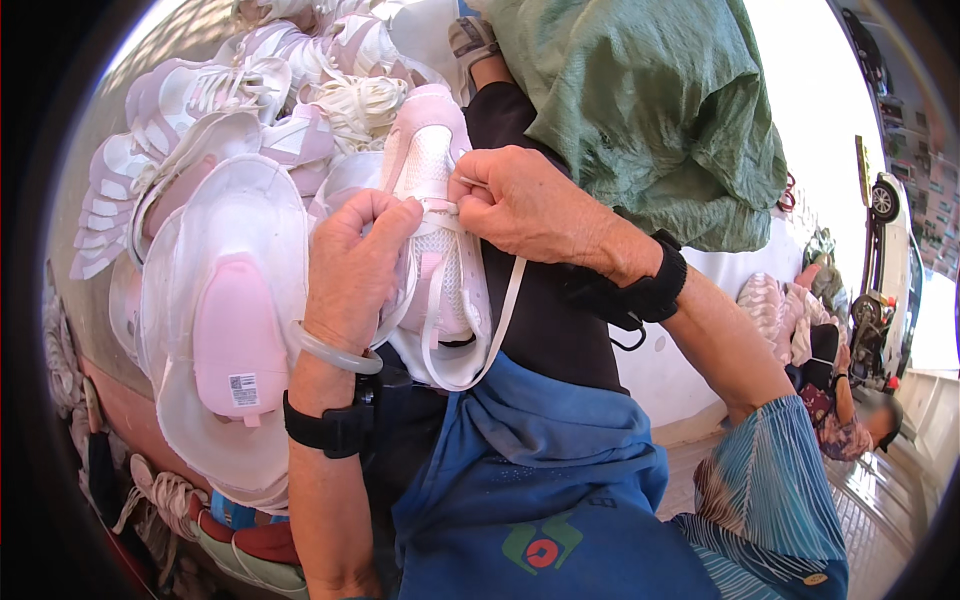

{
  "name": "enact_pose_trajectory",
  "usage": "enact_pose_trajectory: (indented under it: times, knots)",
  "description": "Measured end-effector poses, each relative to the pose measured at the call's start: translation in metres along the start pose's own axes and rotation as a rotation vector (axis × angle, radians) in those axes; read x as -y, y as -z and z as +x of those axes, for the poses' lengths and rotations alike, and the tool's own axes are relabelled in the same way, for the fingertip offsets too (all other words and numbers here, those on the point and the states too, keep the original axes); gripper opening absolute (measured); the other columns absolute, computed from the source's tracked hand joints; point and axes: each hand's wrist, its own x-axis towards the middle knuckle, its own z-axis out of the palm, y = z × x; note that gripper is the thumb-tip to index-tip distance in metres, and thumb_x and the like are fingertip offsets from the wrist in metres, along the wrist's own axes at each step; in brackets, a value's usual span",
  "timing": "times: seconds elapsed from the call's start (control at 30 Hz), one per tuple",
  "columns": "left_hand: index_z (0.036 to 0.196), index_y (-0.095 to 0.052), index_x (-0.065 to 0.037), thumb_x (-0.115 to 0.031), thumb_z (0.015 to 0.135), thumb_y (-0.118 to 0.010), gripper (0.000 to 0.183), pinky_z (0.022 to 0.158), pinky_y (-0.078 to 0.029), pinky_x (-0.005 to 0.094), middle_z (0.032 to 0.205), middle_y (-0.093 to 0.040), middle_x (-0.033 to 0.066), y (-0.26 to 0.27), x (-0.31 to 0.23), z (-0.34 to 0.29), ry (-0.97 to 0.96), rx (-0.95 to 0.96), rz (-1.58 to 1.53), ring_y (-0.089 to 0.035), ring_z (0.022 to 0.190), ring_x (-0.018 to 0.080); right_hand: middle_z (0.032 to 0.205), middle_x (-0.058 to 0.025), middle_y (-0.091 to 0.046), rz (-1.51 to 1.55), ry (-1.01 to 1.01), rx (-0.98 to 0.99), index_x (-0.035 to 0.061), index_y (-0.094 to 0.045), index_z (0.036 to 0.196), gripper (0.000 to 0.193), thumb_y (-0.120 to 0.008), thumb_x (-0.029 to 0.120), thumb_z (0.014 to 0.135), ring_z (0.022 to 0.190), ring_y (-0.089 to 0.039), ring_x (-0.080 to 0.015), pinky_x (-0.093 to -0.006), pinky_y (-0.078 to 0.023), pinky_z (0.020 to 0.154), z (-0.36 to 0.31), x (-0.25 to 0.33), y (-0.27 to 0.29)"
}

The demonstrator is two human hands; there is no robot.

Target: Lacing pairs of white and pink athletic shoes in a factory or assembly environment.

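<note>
A pink and white sneaker (432, 125) lies on my lap, toe pointing away from me. A flat white shoelace (512, 300) crosses its tongue and hangs in a long loop toward me. On the shoe's left side, my left hand (358, 255) is closed, thumb and forefinger pinching at the eyelet edge beside the lace; its other fingers are hidden. My right hand (535, 210) is closed at the right edge, with a thin end of the lace pinched between thumb and forefinger.
Several similar sneakers (235, 90) are heaped at the left, along with a bundle of white laces (362, 108). Nearer, a white upper with a pink insole (240, 330) leans by my left forearm. A green cloth sack (640, 110) stands ahead right. Another person (850, 425) sits at far right.
</note>
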Motion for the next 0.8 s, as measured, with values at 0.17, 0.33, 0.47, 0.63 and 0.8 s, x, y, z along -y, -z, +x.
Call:
enact_pose_trajectory:
  times: [0.17, 0.33, 0.47, 0.63, 0.8]
  knots:
    - [0.08, -0.055, -0.011, -0.02, 0.091, -0.064, 0.017, 0.038, -0.025, 0.0162, 0.059, -0.043, -0.0087, -0.001, -0.002, 0.001, -0.003, -0.014, 0.024, -0.032, 0.044, -0.0012, 0.072, -0.0244, -0.062, -0.264, -0.105, -0.129, -0.0066, -0.06, 0.084, 0.017, -0.053, 0.009, 0.08, 0.069, -0.062, -0.0404, -0.044, -0.048, 0.064, 0.005, -0.004, -0.003]
    - [0.08, -0.055, -0.01, -0.02, 0.091, -0.063, 0.017, 0.037, -0.025, 0.0164, 0.059, -0.042, -0.0085, 0.002, 0.002, 0.0, 0.013, -0.023, 0.012, -0.032, 0.043, -0.0008, 0.075, -0.0254, -0.063, -0.087, -0.125, -0.146, -0.0053, -0.062, 0.082, 0.018, -0.054, 0.01, 0.078, 0.072, -0.063, -0.0404, -0.0434, -0.049, 0.066, -0.008, 0.009, 0.002]
    - [0.081, -0.055, -0.01, -0.02, 0.091, -0.063, 0.016, 0.037, -0.025, 0.0162, 0.059, -0.043, -0.0085, 0.0, 0.0, 0.0, 0.005, -0.027, 0.01, -0.032, 0.043, -0.0007, 0.07, -0.0181, -0.06, -0.063, -0.023, -0.142, -0.0034, -0.063, 0.084, 0.017, -0.057, 0.012, 0.081, 0.063, -0.059, -0.0307, -0.0373, -0.047, 0.062, -0.014, 0.002, -0.001]
    - [0.081, -0.056, -0.009, -0.02, 0.092, -0.062, 0.016, 0.037, -0.026, 0.0156, 0.059, -0.044, -0.0077, -0.001, 0.003, 0.002, -0.017, -0.004, -0.039, -0.033, 0.043, -0.0007, 0.068, -0.0144, -0.058, -0.301, 0.068, -0.243, -0.002, -0.063, 0.084, 0.014, -0.059, 0.011, 0.08, 0.06, -0.057, -0.0252, -0.036, -0.046, 0.059, -0.009, -0.011, -0.007]
    - [0.084, -0.058, -0.008, -0.021, 0.092, -0.062, 0.016, 0.037, -0.026, 0.0159, 0.06, -0.044, -0.0076, -0.001, 0.0, -0.001, -0.006, -0.042, -0.016, -0.033, 0.044, -0.0007, 0.082, -0.0128, -0.063, -0.127, 0.3, -0.102, 0.0032, -0.064, 0.095, 0.018, -0.061, 0.004, 0.077, 0.063, -0.059, -0.0296, -0.0355, -0.048, 0.055, -0.037, 0.019, -0.009]
